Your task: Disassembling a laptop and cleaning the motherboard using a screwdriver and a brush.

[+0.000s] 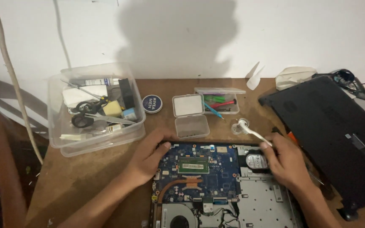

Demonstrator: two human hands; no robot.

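You're at a makeshift home repair bench, not a fitted workshop. A plain wooden table (85,177) is pushed against a bare white wall (191,33), with loose cables hanging down it. An opened laptop (216,181) lies before you, circuit board and fan exposed; its black bottom cover (339,135) sits to your right. A clear plastic tub (96,107) holds scissors and odd bits. A small clear case (218,101) of screwdrivers sits behind. Light is dim.
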